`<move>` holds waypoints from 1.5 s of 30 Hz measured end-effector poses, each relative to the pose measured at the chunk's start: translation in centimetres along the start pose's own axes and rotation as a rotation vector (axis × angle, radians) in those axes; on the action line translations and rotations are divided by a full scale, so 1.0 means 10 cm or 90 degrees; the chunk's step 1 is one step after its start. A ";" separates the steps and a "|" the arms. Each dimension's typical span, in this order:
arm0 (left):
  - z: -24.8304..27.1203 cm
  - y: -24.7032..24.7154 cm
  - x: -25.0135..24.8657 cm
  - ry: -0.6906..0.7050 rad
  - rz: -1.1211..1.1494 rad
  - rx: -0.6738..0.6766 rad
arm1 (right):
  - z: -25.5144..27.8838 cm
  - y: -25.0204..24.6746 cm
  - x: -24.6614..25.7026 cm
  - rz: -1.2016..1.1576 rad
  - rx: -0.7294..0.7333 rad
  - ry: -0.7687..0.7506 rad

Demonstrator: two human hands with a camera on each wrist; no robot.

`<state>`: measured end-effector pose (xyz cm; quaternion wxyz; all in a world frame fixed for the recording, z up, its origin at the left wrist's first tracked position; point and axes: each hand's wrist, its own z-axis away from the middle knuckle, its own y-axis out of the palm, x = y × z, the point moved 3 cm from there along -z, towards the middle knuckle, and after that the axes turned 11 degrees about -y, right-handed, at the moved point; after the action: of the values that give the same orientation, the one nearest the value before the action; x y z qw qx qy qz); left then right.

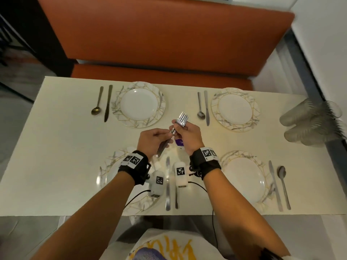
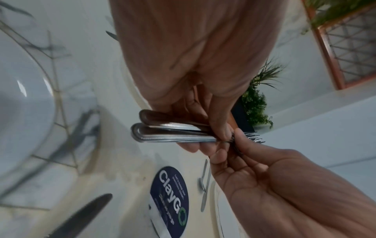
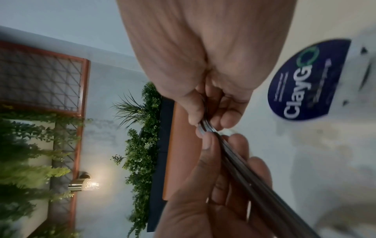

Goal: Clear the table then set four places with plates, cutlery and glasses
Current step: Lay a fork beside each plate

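Observation:
Both hands hold a bundle of steel forks (image 1: 182, 118) above the middle of the white table (image 1: 62, 147), tines pointing away from me. My left hand (image 1: 165, 136) grips the handles (image 2: 162, 133). My right hand (image 1: 178, 127) pinches the necks just below the tines, also seen in the right wrist view (image 3: 205, 127). Four marble-rimmed plates are laid: far left (image 1: 139, 104), far right (image 1: 235, 109), near left (image 1: 108, 171), partly under my left wrist, and near right (image 1: 244, 178). A knife and a spoon lie beside each plate, such as far left (image 1: 108, 102) and near right (image 1: 275, 184).
Several clear glasses (image 1: 311, 124) lie stacked on their sides at the table's right edge. A round dark blue sticker (image 2: 173, 199) is on the tabletop under my hands. An orange bench (image 1: 159, 40) runs along the far side.

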<state>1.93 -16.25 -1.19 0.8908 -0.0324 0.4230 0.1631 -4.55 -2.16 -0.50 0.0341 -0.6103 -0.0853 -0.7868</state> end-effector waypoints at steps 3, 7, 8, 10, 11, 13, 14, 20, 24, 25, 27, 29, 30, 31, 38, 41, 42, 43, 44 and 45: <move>0.16 -0.36 0.02 -0.009 0.030 -0.011 | 0.13 0.36 -0.13 -0.010 -0.005 0.011; 0.33 -0.82 0.09 -0.016 0.040 -0.021 | 0.29 0.77 -0.24 0.005 -0.026 0.022; 0.35 -0.94 0.11 -0.017 0.034 -0.025 | 0.33 0.86 -0.25 0.008 -0.027 0.027; 0.40 -1.18 0.17 -0.015 0.019 -0.029 | 0.41 1.05 -0.29 0.012 -0.024 0.036; 0.41 -1.30 0.22 -0.015 0.007 -0.033 | 0.45 1.15 -0.32 0.010 -0.014 0.037; 0.44 -1.49 0.31 -0.014 -0.025 -0.046 | 0.51 1.28 -0.39 0.005 0.005 0.036; 0.47 -1.60 0.36 -0.011 -0.034 -0.061 | 0.55 1.36 -0.45 0.008 0.011 0.040; 0.50 -2.20 0.65 -0.035 0.003 -0.181 | 0.72 1.55 -0.64 0.044 -0.005 0.063; 0.47 -2.50 0.90 -0.094 -0.176 -0.298 | 0.79 1.50 -0.73 0.062 0.007 0.076; 0.47 -2.52 0.96 -0.109 -0.199 -0.309 | 0.80 1.47 -0.74 0.067 0.010 0.075; 0.47 -2.55 1.06 -0.126 -0.227 -0.324 | 0.81 1.41 -0.75 0.075 0.011 0.072; 0.48 -2.57 1.12 -0.135 -0.246 -0.327 | 0.80 1.36 -0.76 0.084 0.009 0.070; 0.48 -2.57 1.14 -0.137 -0.256 -0.321 | 0.79 1.34 -0.76 0.087 0.007 0.069; 0.46 -2.58 1.17 -0.139 -0.263 -0.312 | 0.79 1.32 -0.76 0.087 0.004 0.069; 0.47 -2.57 1.27 -0.109 -0.270 -0.306 | 0.76 1.27 -0.77 0.099 0.002 0.060; 0.47 -2.60 1.28 -0.110 -0.274 -0.303 | 0.76 1.27 -0.78 0.106 0.005 0.056; 0.48 -2.60 1.29 -0.112 -0.277 -0.299 | 0.76 1.26 -0.79 0.107 0.005 0.055; 0.49 -2.60 1.29 -0.117 -0.278 -0.297 | 0.76 1.26 -0.80 0.108 0.006 0.055; 0.49 -2.60 1.29 -0.119 -0.279 -0.296 | 0.76 1.26 -0.81 0.108 0.007 0.055; 0.49 -2.60 1.29 -0.121 -0.280 -0.295 | 0.76 1.25 -0.81 0.108 0.007 0.057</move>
<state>21.50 -36.47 -10.01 0.9090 -0.3094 0.2723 0.0614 6.73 -13.54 -5.34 0.1077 -0.5794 -0.0365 -0.8071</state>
